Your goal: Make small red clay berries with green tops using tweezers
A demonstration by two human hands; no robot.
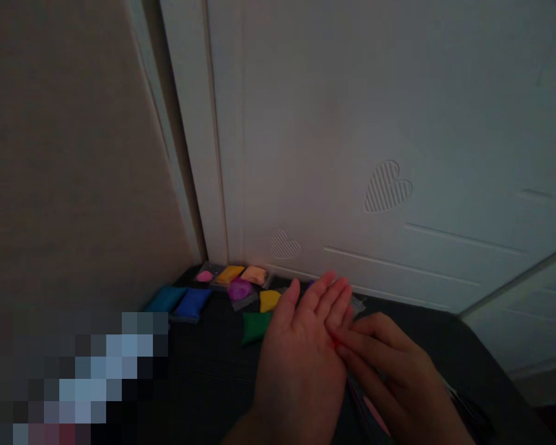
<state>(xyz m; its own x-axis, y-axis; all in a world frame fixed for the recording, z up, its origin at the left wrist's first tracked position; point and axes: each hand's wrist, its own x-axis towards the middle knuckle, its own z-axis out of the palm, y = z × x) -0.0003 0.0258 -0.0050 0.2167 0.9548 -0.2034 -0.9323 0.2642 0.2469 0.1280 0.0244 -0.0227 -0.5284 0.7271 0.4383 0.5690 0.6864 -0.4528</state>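
Observation:
My left hand (301,352) is palm up over the dark table, its thumb and fingers stretched out. The fingertips of my right hand (389,364) are pinched together against the little-finger side of that palm. A spot of red (337,345) shows at the pinch, too small and dim to name. Just behind my left hand lie a green packet (256,327) and a yellow packet (269,301), both partly covered by it. Below my right hand, a pink thing (376,415) and a dark long item are mostly hidden.
Blue packets (192,303) and small clear bags with purple (240,289), orange (230,274), peach (254,275) and pink (204,276) contents lie at the back left of the dark table (204,377). A white panel (333,142) with heart carvings stands behind. Something dark-handled (477,417) lies at right.

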